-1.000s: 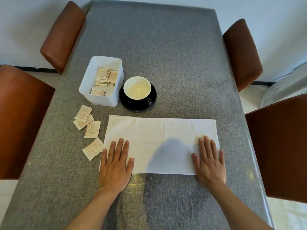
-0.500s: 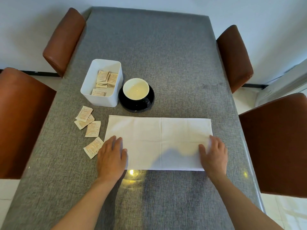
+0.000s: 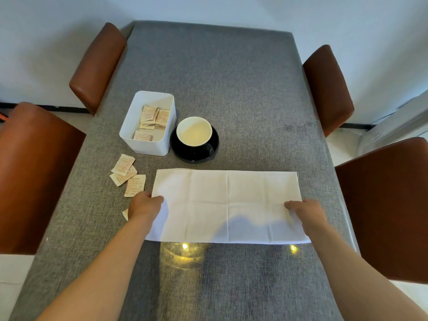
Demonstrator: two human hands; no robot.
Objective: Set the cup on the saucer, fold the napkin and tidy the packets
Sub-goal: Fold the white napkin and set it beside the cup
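Observation:
A white napkin lies flat as a wide rectangle on the grey table. My left hand pinches its left edge and my right hand pinches its right edge, both about halfway along the short sides. Beyond the napkin, a cup with a pale inside stands on a black saucer. To its left, a white box holds several packets. Several loose packets lie on the table left of the napkin; one is partly hidden under my left wrist.
Brown chairs stand around the table: two on the left and two on the right. A white wall runs behind. Light glints on the cloth near the napkin's front edge.
My hands went from lying flat on the napkin's near corners to closing on its left and right edges. The camera view pulled back slightly.

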